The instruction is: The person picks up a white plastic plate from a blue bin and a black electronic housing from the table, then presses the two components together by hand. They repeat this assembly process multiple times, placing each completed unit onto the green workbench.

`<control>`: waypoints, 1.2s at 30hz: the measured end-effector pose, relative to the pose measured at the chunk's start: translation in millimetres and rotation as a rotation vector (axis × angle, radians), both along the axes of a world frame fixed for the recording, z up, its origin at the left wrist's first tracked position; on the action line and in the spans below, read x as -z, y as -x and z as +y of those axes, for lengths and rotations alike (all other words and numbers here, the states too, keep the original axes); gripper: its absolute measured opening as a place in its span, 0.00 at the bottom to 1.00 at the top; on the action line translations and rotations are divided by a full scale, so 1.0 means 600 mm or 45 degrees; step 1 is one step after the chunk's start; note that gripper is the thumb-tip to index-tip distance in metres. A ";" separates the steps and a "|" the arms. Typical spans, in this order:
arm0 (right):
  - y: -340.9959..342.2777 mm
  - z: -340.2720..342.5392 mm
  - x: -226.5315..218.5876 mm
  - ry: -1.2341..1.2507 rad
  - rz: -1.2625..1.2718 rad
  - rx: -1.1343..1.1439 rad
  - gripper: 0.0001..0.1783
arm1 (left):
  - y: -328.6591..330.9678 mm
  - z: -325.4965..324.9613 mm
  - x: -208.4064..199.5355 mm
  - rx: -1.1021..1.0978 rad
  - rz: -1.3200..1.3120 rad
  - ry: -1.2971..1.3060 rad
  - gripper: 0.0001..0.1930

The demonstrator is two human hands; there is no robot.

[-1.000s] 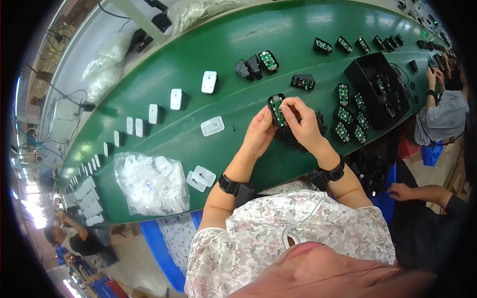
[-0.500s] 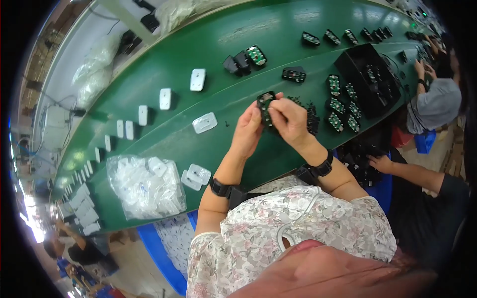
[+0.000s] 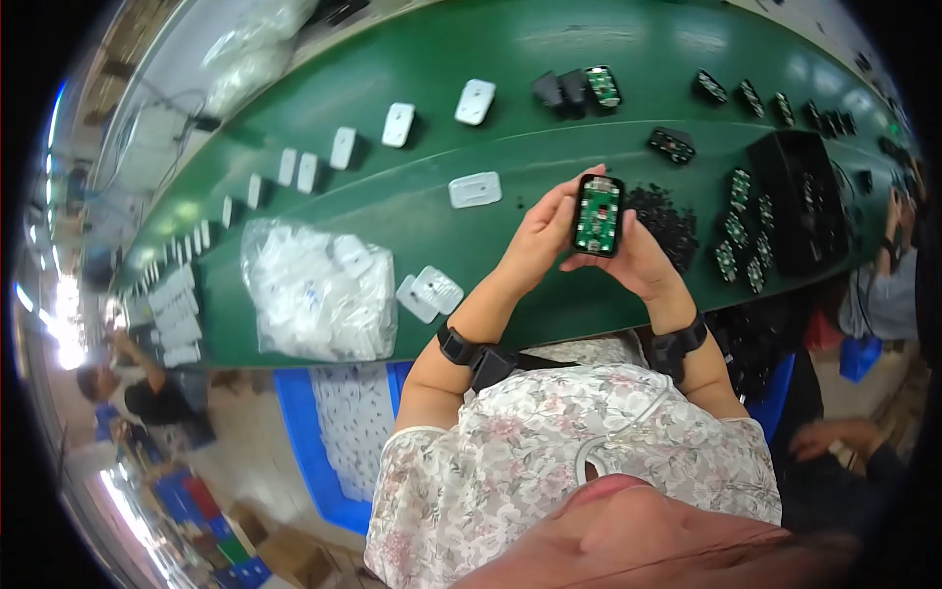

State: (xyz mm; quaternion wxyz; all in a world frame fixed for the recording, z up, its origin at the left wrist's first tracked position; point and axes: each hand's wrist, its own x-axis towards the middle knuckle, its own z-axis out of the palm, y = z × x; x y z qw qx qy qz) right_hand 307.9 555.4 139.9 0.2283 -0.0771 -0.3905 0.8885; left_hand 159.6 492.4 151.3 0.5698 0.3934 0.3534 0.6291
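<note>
Between my two hands a black plastic housing with a green circuit board (image 3: 599, 215) in it is held above the green table (image 3: 412, 245), board side up. My left hand (image 3: 546, 228) grips its left edge, fingers closed round it. My right hand (image 3: 633, 257) supports its lower right side, also closed on it. Just right of it lies a heap of small black parts (image 3: 664, 224). A white cover (image 3: 476, 189) rests to the left of my hands, and beyond the heap sits another black housing (image 3: 671, 145).
At the right stands a black box (image 3: 797, 206), with several board-filled housings (image 3: 734, 229) beside it. A clear bag of white covers (image 3: 319, 290) lies left, near two loose covers (image 3: 430, 294). White covers (image 3: 397, 125) form a curved row farther back. A co-worker's hand (image 3: 834, 437) shows at lower right.
The housing has turned so its board faces up in full view. My right hand has dropped from its top to its lower right side. The view has shifted, moving the table items rightward.
</note>
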 end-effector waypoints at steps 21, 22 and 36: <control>0.071 0.134 0.041 -2.631 -1.235 0.534 0.34 | 0.116 -0.250 -0.003 -0.687 2.268 0.512 0.26; 0.068 0.134 0.040 -2.608 -1.237 0.568 0.34 | 0.098 -0.246 0.001 -0.664 2.309 0.551 0.31; 0.124 0.056 0.018 -2.145 -0.870 0.415 0.27 | 0.049 -0.211 0.071 -0.853 2.494 0.488 0.35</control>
